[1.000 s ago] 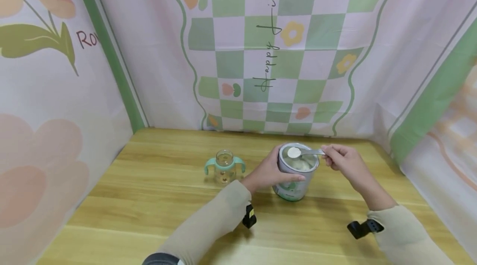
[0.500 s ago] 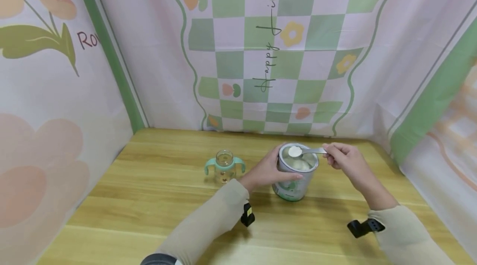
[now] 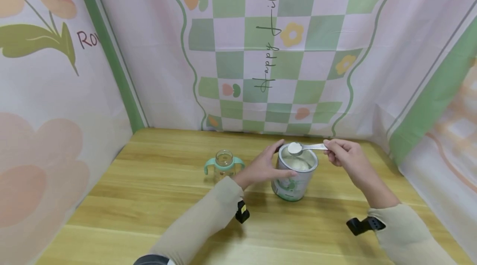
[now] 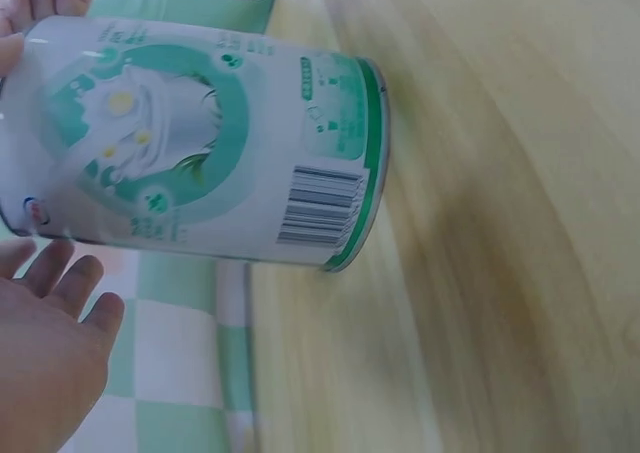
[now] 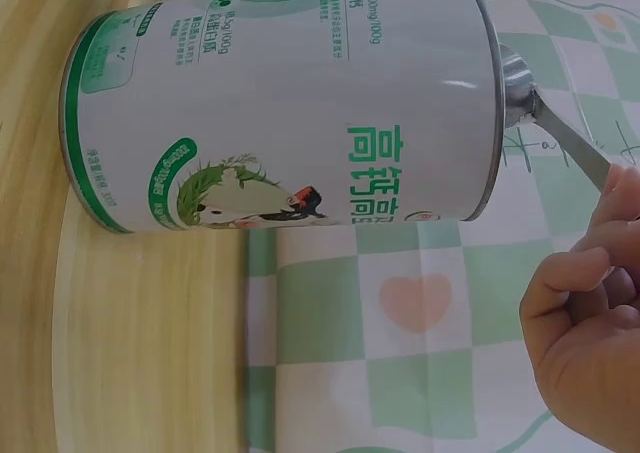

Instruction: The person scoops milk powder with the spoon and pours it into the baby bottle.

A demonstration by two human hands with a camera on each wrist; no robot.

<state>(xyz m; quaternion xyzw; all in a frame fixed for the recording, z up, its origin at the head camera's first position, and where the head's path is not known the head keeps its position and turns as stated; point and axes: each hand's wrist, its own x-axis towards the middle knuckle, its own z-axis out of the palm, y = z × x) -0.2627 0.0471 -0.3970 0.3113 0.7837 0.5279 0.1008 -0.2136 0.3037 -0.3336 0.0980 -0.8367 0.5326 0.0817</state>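
Note:
My right hand [image 3: 348, 159] pinches the handle of a metal spoon [image 3: 314, 147] heaped with white powder, held over the mouth of a milk powder tin [image 3: 292, 184]. More pale powder lies inside the tin, which stands on the table, white with green print. My left hand [image 3: 262, 167] is spread around the tin's left side, thumb across its front. In the left wrist view the fingers [image 4: 75, 283] look relaxed and slightly off the tin's wall. The right wrist view shows the spoon's bowl [image 5: 517, 85] at the tin's rim and the right hand [image 5: 590, 323] curled on the handle.
A clear baby bottle [image 3: 224, 165] with mint green handles and no lid stands left of the tin, partly behind the left forearm. The wooden table [image 3: 123, 198] ends at a patterned cloth backdrop [image 3: 261, 49], with cloth walls on both sides.
The heaped spoon has risen slightly above the tin's mouth in my right hand. My left hand has loosened and slid a little left along the tin. The bottle has not moved.

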